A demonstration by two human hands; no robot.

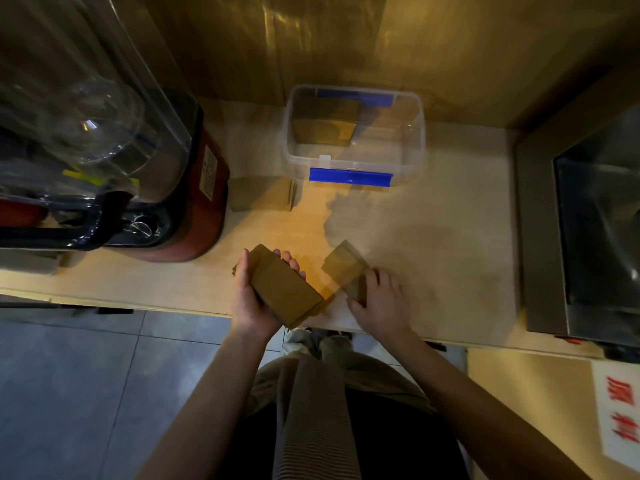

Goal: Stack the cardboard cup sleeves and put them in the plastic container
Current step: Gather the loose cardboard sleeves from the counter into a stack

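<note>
My left hand (254,296) grips a stack of flat brown cardboard cup sleeves (284,289) near the counter's front edge. To its right, my right hand (379,299) rests on another, blurred sleeve (343,266) and holds it by its near end. A further pile of sleeves (263,194) lies beside the blender base. The clear plastic container (414,133) with blue clips stands at the back of the counter, lid off, with sleeves (323,124) stacked in its left half.
A red-based blender (180,188) with a clear jar fills the left side of the counter. A steel sink (595,220) sits to the right. The wooden counter (433,237) ends at a wall behind the container. Tiled floor lies below.
</note>
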